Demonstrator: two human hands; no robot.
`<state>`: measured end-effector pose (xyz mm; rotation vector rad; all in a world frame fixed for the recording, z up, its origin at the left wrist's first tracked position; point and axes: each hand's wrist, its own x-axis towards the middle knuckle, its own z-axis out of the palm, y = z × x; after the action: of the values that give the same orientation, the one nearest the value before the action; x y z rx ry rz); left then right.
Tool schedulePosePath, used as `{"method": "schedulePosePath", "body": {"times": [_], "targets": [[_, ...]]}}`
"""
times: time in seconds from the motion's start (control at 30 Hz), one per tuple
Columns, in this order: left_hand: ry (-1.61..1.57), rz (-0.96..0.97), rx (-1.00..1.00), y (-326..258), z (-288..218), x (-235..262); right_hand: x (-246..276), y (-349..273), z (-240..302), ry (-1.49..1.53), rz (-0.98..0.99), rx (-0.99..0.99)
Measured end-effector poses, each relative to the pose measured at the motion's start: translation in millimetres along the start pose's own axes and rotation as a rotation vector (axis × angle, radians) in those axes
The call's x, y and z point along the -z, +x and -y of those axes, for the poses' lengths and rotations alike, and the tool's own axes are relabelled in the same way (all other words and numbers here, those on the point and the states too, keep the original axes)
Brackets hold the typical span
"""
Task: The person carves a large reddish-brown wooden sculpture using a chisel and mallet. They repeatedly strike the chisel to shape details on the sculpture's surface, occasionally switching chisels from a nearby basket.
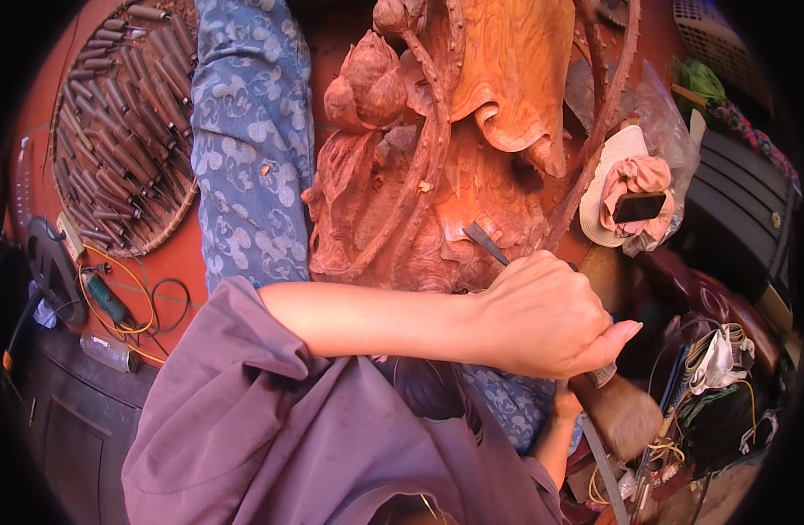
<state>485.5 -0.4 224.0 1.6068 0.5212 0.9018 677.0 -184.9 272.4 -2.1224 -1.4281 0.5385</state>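
My left forearm reaches across from the left, and my left hand (546, 311) is closed in a fist around a chisel (486, 242). Its dark flat blade points up and left, with the tip at the carved reddish wood (498, 197). Below the fist shows the butt of the chisel's handle. My right hand (566, 402) is partly hidden beneath the left one. It grips a wooden mallet (628, 418), whose head is slightly blurred and sits close to the handle's butt. Lotus-like buds, twisting stems and a curled leaf form the carving.
A round woven tray (187, 214) full of wooden-handled chisels lies at the far left. A green power tool (104, 296) with cords is below it. To the right are a hat (599, 206) with a phone (640, 207), a dark case (734, 210) and cluttered tools.
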Motion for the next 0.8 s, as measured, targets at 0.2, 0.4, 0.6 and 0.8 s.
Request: {"method": "schedulePosePath", "body": {"times": [0.2, 0.4, 0.6, 0.8], "targets": [[0.017, -0.035, -0.037, -5.2, 6.7, -3.9, -4.1, -2.5, 2.5, -0.093, 0.024, -0.017], [0.015, -0.059, -0.056, -8.8, 7.6, -7.6, -13.4, 0.0, -4.2, -0.069, -0.038, -0.031], [-0.006, -0.137, -0.118, -8.3, 14.4, -16.7, -21.9, 2.2, 0.9, 0.097, -0.061, 0.021], [0.007, -0.103, -0.145, -10.0, 17.6, -15.7, -28.1, 3.9, -1.5, 0.134, -0.064, 0.071]]}}
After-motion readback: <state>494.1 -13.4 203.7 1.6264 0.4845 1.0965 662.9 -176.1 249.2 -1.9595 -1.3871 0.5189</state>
